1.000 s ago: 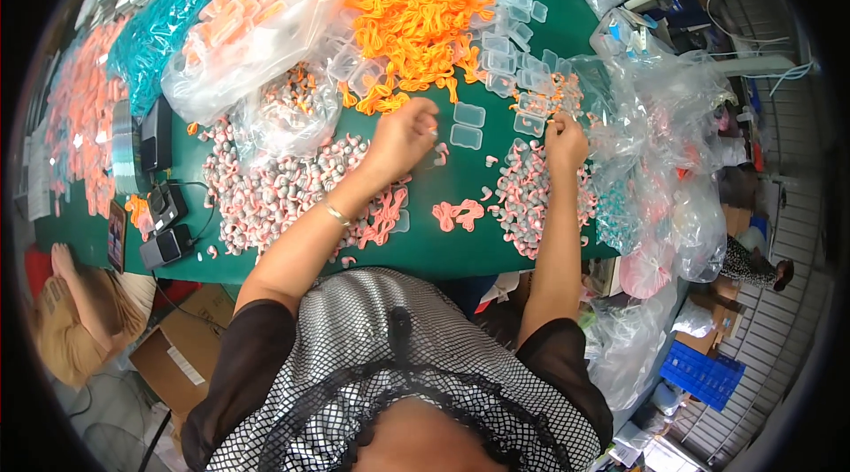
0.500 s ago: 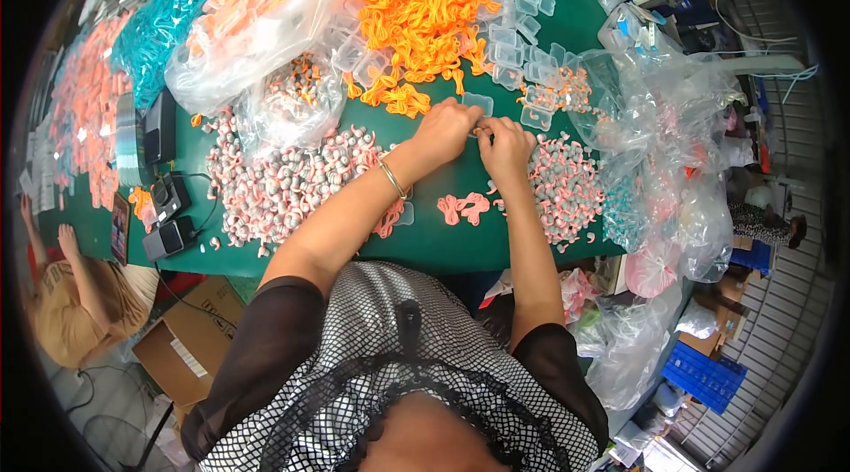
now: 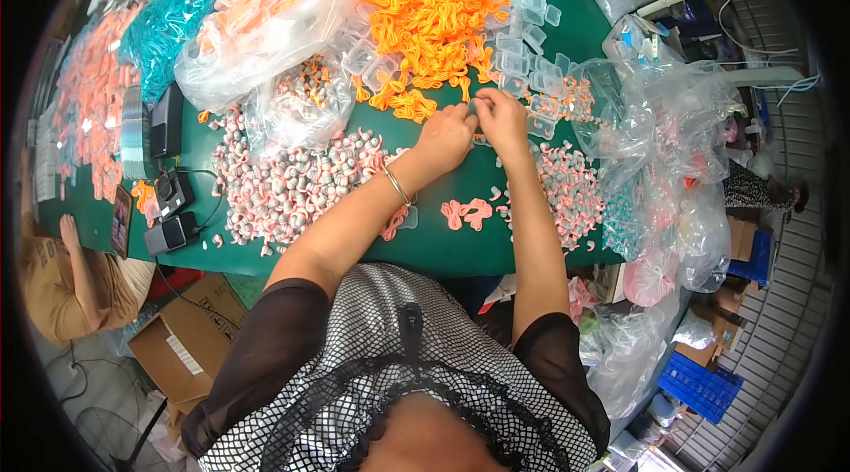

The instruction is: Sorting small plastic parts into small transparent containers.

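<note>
My left hand and my right hand meet just in front of the pile of orange cord bundles. Fingers of both are closed and bent together at the tips. What they pinch is too small and covered to make out. Small grey-and-pink curled pieces lie heaped beside my left forearm, and a second heap of such pieces is right of my right forearm. Between my forearms rest pink cord bundles. Clear plastic boxes lie beyond my right hand.
A large clear bag of orange boxes and a smaller bag of curled pieces stand at the left. Black devices with a cable sit on the green table. Crumpled clear bags crowd the right edge. Another person is at far left.
My right hand has moved up toward the orange pile, its fingertips now above my left ones. The clear box seen beyond my fingertips is no longer visible there. The whole view has shifted slightly.
</note>
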The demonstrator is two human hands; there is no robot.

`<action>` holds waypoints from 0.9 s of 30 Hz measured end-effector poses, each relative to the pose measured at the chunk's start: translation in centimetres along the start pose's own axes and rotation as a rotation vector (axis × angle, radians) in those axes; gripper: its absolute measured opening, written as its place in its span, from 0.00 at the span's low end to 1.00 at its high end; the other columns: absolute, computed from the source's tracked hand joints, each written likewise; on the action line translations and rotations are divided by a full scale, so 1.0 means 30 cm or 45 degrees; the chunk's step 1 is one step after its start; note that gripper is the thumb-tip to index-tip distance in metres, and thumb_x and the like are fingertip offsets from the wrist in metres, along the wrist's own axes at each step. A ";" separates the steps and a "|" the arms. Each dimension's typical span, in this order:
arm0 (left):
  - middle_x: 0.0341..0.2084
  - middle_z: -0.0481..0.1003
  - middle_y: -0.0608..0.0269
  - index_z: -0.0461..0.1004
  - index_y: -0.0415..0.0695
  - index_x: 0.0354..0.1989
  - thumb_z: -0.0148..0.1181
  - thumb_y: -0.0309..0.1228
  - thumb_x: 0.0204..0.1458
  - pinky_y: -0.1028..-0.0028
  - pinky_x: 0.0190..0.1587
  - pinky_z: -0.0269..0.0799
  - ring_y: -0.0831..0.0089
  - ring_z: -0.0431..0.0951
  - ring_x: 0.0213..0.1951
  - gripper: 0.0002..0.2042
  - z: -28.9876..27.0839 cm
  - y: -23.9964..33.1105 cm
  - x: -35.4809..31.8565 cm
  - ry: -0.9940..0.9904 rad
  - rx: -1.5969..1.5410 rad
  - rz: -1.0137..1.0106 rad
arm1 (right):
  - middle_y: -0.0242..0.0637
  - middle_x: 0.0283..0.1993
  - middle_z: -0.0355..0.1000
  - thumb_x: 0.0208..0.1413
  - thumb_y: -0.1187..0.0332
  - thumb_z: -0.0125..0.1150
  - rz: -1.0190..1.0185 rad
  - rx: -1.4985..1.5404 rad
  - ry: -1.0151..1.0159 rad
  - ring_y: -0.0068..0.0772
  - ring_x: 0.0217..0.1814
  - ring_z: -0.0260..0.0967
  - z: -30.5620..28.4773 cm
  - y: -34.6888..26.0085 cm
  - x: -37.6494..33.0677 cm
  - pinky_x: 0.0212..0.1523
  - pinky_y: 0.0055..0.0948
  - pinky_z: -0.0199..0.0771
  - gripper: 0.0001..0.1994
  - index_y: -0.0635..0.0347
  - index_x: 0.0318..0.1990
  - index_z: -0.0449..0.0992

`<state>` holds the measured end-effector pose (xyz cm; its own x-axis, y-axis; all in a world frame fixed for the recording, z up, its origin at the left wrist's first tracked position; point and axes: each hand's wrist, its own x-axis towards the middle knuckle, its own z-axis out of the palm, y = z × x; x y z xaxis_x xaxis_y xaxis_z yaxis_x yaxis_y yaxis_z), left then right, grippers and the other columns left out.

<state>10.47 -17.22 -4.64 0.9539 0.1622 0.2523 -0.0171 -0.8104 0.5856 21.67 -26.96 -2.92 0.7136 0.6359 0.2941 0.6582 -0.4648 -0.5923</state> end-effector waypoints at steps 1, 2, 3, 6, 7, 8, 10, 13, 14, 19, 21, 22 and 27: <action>0.33 0.70 0.55 0.74 0.42 0.39 0.67 0.27 0.38 0.61 0.42 0.71 0.55 0.74 0.38 0.16 0.007 -0.002 -0.002 -0.014 0.068 -0.013 | 0.37 0.30 0.75 0.47 0.63 0.65 0.069 -0.084 -0.048 0.42 0.31 0.74 0.027 -0.004 0.018 0.34 0.40 0.73 0.09 0.55 0.34 0.79; 0.33 0.70 0.55 0.74 0.42 0.39 0.67 0.27 0.38 0.61 0.42 0.71 0.55 0.74 0.38 0.16 0.014 -0.002 -0.002 -0.011 0.073 -0.012 | 0.37 0.31 0.75 0.47 0.61 0.66 0.137 -0.167 -0.096 0.42 0.32 0.74 0.048 -0.007 0.036 0.34 0.40 0.73 0.11 0.54 0.35 0.79; 0.33 0.71 0.56 0.74 0.43 0.37 0.67 0.28 0.38 0.61 0.42 0.71 0.56 0.74 0.39 0.16 0.016 0.001 -0.004 -0.010 0.075 -0.025 | 0.37 0.31 0.76 0.45 0.58 0.69 0.211 -0.303 -0.132 0.41 0.32 0.75 0.061 -0.014 0.053 0.33 0.38 0.74 0.14 0.56 0.35 0.80; 0.33 0.71 0.57 0.74 0.43 0.37 0.67 0.29 0.38 0.62 0.42 0.71 0.57 0.74 0.38 0.15 0.018 0.011 -0.009 -0.015 0.089 -0.040 | 0.36 0.29 0.77 0.45 0.58 0.68 0.341 -0.395 -0.278 0.41 0.32 0.75 0.075 -0.018 0.088 0.33 0.39 0.74 0.13 0.56 0.33 0.80; 0.33 0.71 0.57 0.75 0.44 0.37 0.67 0.29 0.38 0.62 0.42 0.71 0.58 0.74 0.38 0.15 0.018 0.012 -0.009 -0.023 0.099 -0.041 | 0.36 0.29 0.77 0.45 0.58 0.68 0.339 -0.396 -0.277 0.41 0.32 0.75 0.073 -0.020 0.094 0.33 0.39 0.74 0.13 0.56 0.33 0.80; 0.33 0.71 0.57 0.75 0.44 0.37 0.67 0.29 0.38 0.62 0.42 0.71 0.58 0.74 0.38 0.15 0.019 0.011 -0.010 -0.021 0.097 -0.041 | 0.38 0.30 0.78 0.45 0.59 0.67 0.421 -0.355 -0.300 0.41 0.34 0.76 0.069 -0.020 0.100 0.34 0.39 0.75 0.12 0.56 0.33 0.80; 0.33 0.71 0.59 0.75 0.45 0.39 0.68 0.29 0.37 0.62 0.42 0.71 0.58 0.74 0.38 0.17 0.019 0.009 -0.014 -0.027 0.065 -0.067 | 0.39 0.31 0.78 0.45 0.61 0.67 0.497 -0.316 -0.328 0.41 0.36 0.77 0.059 -0.006 0.098 0.34 0.39 0.75 0.10 0.55 0.33 0.80; 0.34 0.72 0.60 0.76 0.46 0.41 0.68 0.29 0.37 0.62 0.42 0.71 0.59 0.75 0.39 0.18 0.009 0.004 -0.017 -0.011 0.035 -0.063 | 0.37 0.28 0.77 0.45 0.68 0.66 0.308 0.194 0.013 0.32 0.28 0.76 0.007 0.056 0.036 0.27 0.30 0.72 0.07 0.58 0.31 0.78; 0.34 0.72 0.60 0.76 0.46 0.41 0.68 0.29 0.37 0.62 0.42 0.71 0.59 0.75 0.39 0.18 0.006 0.004 -0.016 -0.011 0.028 -0.066 | 0.37 0.28 0.77 0.45 0.68 0.66 0.309 0.188 0.008 0.32 0.28 0.76 -0.022 0.070 0.007 0.27 0.30 0.72 0.07 0.58 0.31 0.78; 0.35 0.74 0.60 0.76 0.45 0.42 0.69 0.28 0.36 0.63 0.44 0.71 0.58 0.76 0.41 0.20 0.000 -0.014 -0.008 -0.090 -0.048 -0.124 | 0.36 0.27 0.74 0.46 0.73 0.65 -0.019 0.063 -0.177 0.34 0.25 0.70 -0.136 0.029 -0.084 0.27 0.33 0.67 0.05 0.60 0.32 0.77; 0.35 0.74 0.60 0.76 0.44 0.42 0.70 0.28 0.36 0.63 0.44 0.71 0.58 0.76 0.41 0.20 -0.008 -0.012 -0.005 -0.093 -0.085 -0.134 | 0.35 0.28 0.74 0.45 0.74 0.66 -0.149 0.021 -0.268 0.39 0.30 0.71 -0.141 0.035 -0.094 0.30 0.34 0.68 0.06 0.59 0.33 0.77; 0.35 0.74 0.60 0.76 0.44 0.42 0.70 0.27 0.35 0.63 0.44 0.71 0.58 0.76 0.41 0.20 -0.013 -0.008 -0.004 -0.095 -0.120 -0.144 | 0.35 0.28 0.74 0.45 0.74 0.66 -0.145 0.023 -0.267 0.39 0.30 0.71 -0.138 0.039 -0.099 0.30 0.34 0.68 0.06 0.59 0.33 0.77; 0.35 0.74 0.59 0.75 0.44 0.42 0.70 0.27 0.36 0.62 0.44 0.71 0.58 0.76 0.41 0.21 -0.022 0.004 0.001 -0.096 -0.141 -0.182 | 0.36 0.35 0.71 0.43 0.73 0.67 -0.373 -0.169 -0.128 0.41 0.39 0.70 -0.101 0.049 -0.121 0.36 0.37 0.69 0.08 0.59 0.34 0.78</action>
<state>10.30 -16.94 -4.04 0.9687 0.2252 0.1042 0.0915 -0.7144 0.6938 20.78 -31.82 -2.57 0.4667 0.8089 0.3576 0.8620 -0.3255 -0.3886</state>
